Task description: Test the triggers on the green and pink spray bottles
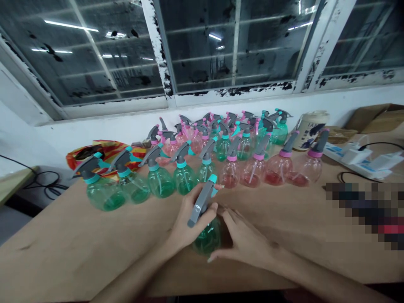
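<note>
Near the table's front edge stands a green spray bottle [207, 240] with a grey spray head and turquoise nozzle tip. My left hand [185, 219] is closed around the bottle's neck just under the spray head. On the bottle's right side is my right hand [248, 236], curved with thumb and fingers apart; whether its fingertips touch the bottle I cannot tell. Behind my hands is a row of spray bottles: green ones such as this green bottle [161, 183] on the left, pink ones such as this pink bottle [277, 168] on the right.
More pink and green spray bottles cluster behind the row, below the window [233, 46]. A white patterned cup [309, 130], a power strip [362, 160] with plugs and a cardboard box [375, 118] are at right. An orange-red bag [116, 153] lies at back left.
</note>
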A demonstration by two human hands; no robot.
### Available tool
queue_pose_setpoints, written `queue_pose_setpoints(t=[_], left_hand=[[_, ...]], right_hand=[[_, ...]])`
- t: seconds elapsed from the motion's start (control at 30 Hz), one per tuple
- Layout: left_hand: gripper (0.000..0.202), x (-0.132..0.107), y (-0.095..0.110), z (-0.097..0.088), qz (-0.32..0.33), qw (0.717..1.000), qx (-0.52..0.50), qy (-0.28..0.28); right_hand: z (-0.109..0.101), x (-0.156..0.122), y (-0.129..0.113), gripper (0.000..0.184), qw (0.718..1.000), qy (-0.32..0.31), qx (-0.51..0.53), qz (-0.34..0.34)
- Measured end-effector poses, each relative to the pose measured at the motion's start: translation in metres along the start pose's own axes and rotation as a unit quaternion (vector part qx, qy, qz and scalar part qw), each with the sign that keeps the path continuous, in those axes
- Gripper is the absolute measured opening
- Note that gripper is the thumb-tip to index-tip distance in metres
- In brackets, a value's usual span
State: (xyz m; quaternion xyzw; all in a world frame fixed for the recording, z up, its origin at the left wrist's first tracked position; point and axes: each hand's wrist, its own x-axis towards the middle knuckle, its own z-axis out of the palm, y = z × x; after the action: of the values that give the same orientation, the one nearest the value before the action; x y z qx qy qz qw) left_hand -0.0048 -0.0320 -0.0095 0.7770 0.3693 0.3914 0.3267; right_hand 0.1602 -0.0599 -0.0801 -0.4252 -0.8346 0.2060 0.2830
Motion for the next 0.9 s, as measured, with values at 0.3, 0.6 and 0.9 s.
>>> queue_pose_setpoints(t=[0.3, 0.6, 0.9], left_hand=[[0.007, 0.010, 0.009, -0.006, 0.035, 0.997, 0.071, 0.004], [0.004, 0.026, -0.001, -0.003, 0.017, 0.998, 0.053, 0.002], [0.011, 0.018, -0.012, -0.004, -0.001, 0.999, 0.048, 0.016]], right_hand=[[-0.020, -0.009, 0.082, 0.085, 0.993, -0.068, -0.090, -0.024], [-0.014, -0.011, 0.085, 0.062, 0.995, -0.025, -0.099, -0.005], [-0.016, -0.012, 0.084, 0.059, 0.997, -0.019, -0.080, 0.003]])
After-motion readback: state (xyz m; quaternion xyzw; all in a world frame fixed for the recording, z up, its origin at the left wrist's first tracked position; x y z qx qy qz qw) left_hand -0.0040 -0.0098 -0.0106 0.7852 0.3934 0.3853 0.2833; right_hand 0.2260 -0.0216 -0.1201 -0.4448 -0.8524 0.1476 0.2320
